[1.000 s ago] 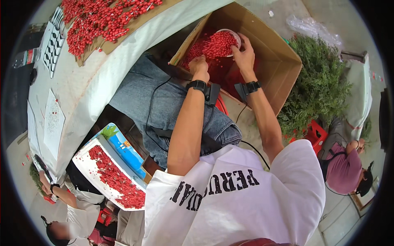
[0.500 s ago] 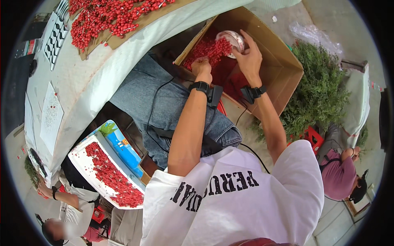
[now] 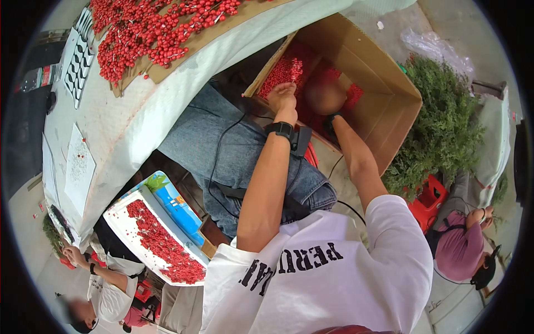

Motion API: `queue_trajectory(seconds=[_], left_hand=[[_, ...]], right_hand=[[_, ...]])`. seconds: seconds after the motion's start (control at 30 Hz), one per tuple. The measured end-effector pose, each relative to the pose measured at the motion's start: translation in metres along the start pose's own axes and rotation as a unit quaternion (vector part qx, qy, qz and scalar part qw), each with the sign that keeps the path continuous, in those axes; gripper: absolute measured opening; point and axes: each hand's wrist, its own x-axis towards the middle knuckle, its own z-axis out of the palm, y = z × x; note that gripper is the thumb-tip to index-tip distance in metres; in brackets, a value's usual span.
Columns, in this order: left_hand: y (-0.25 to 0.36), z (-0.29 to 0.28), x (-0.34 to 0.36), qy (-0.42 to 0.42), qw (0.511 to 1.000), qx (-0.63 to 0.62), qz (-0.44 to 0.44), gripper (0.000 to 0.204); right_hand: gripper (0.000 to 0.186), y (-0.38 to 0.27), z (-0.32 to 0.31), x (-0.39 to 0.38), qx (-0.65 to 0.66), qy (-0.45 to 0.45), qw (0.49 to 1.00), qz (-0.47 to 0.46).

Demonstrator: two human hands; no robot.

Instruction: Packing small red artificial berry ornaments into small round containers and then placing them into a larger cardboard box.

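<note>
A cardboard box stands before me with red berries inside. My left hand is at the box's near left side. Its fingers are closed at the lower end of a bunch of artificial red berries, and the stems are hidden by the hand. Deeper in the box, to the right of the bunch, is my right hand. It is blurred, so its fingers and anything in them cannot be made out. No white bowl shows now. Both wrists wear black straps with small devices.
On the table at the left lie many red berry sprigs on cardboard. A white foam box of loose berries sits beside my legs. Right of the carton are green foliage and a red crate. Other people work at both sides.
My right hand has gone from the white bowl's rim down into the box, and the bowl has dropped out of sight. My left hand stays by the berry bunch. The view has shifted slightly.
</note>
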Motion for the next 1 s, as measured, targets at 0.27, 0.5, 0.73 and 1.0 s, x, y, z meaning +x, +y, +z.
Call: queue_trajectory(seconds=[0.27, 0.5, 0.73, 1.0], left_hand=[[-0.002, 0.002, -0.002, -0.038, 0.997, -0.063, 0.009, 0.013], [0.006, -0.004, -0.002, -0.023, 0.999, -0.045, -0.006, 0.012], [0.010, 0.005, -0.011, -0.050, 0.995, -0.086, -0.017, 0.013], [0.014, -0.007, -0.009, -0.027, 0.999, -0.040, -0.002, 0.015]], right_hand=[[0.033, 0.003, 0.023, 0.021, -0.168, 0.192, 0.946, -0.199], [0.031, -0.013, 0.038, -0.002, -0.042, 0.040, 0.977, -0.205], [0.033, 0.031, 0.048, 0.008, 0.097, -0.196, 0.971, -0.101], [0.030, 0.035, -0.051, -0.012, 0.529, -0.157, 0.829, 0.089]])
